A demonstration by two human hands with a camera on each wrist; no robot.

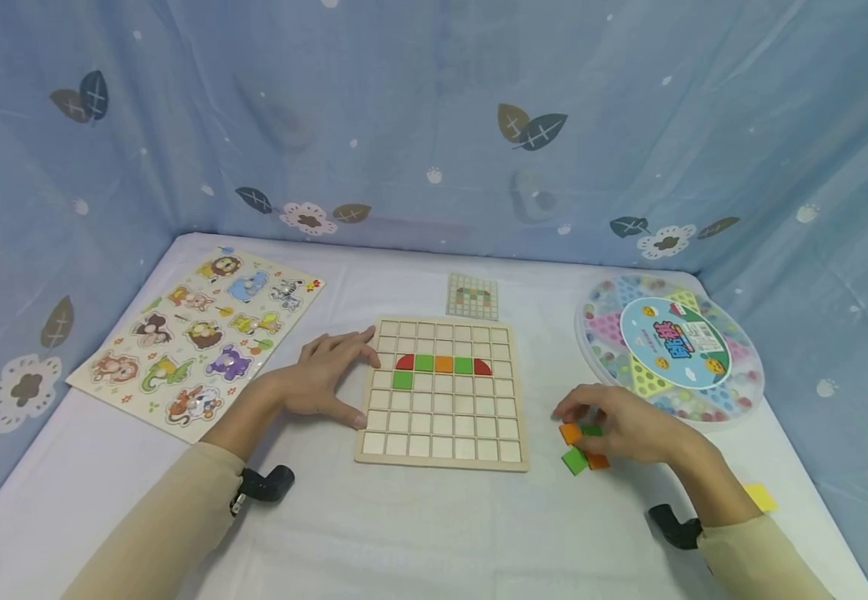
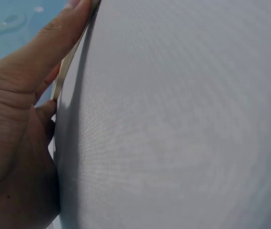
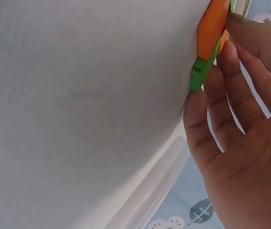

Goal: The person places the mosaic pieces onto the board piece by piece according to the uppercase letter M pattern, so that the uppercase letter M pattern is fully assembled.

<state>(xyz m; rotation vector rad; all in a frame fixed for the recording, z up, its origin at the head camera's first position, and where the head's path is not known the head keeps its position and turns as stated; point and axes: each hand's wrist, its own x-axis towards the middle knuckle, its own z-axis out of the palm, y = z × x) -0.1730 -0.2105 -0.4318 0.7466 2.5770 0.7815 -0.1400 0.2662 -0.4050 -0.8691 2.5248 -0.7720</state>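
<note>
My left hand (image 1: 321, 375) rests along the left edge of a wooden grid board (image 1: 441, 462), thumb and fingertips spread against the rim. In the left wrist view its thumb (image 2: 45, 52) touches the board's thin edge. Set in the board are a row of red quarter-round, green and orange tiles (image 1: 444, 364) and one green tile (image 1: 403, 380) below. Right of the board, my right hand (image 1: 629, 425) bends over a small group of loose green (image 1: 574, 461) and orange square tiles. Its fingertips touch the tiles in the right wrist view, partly hiding them; thumb and fingers stand apart.
A small pattern card (image 1: 473, 297) lies behind the board. An animal puzzle board (image 1: 193, 342) is at the left. A round, clear game box (image 1: 669, 346) sits at the back right, and a yellow piece (image 1: 760, 497) lies beyond the right forearm. Blue curtains enclose the table.
</note>
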